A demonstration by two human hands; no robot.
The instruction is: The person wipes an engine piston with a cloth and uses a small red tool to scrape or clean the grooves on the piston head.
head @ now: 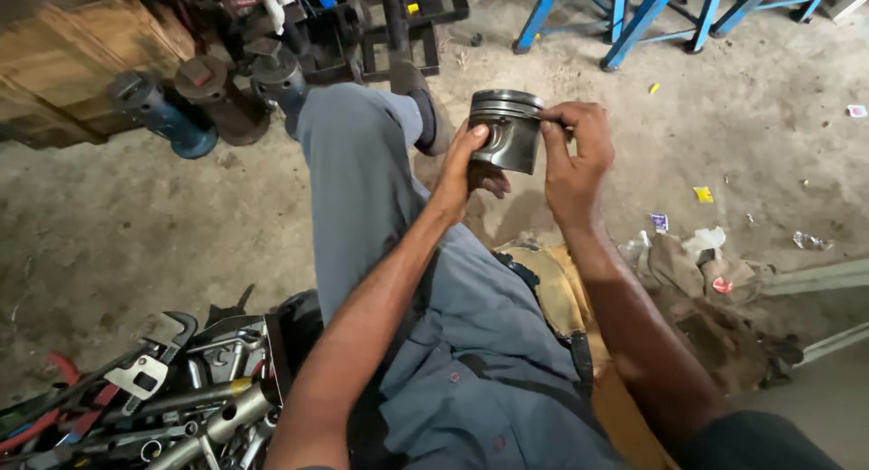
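Both hands are closed on a dark metal piston (507, 129), held upright at upper centre of the frame. The left hand (466, 167) cups its skirt; the right hand (572, 158) has its fingers pinched at the ring grooves. Rings appear seated, though this cannot be told for certain.

You held the piston (509, 131) between your two hands, above your raised knee (358, 126): your left hand (466, 167) gripped it from the left and below, your right hand (572, 158) from the right, fingertips at its top edge. Behind the knee, to the left, three cylinders (210, 104) lay on the floor before a wooden crate (68, 67). Stool legs (634, 18) stood at the far right. A heap of wrenches and sockets (172, 398) lay near your left elbow. Rags and scraps (697, 262) lay right of your right forearm.
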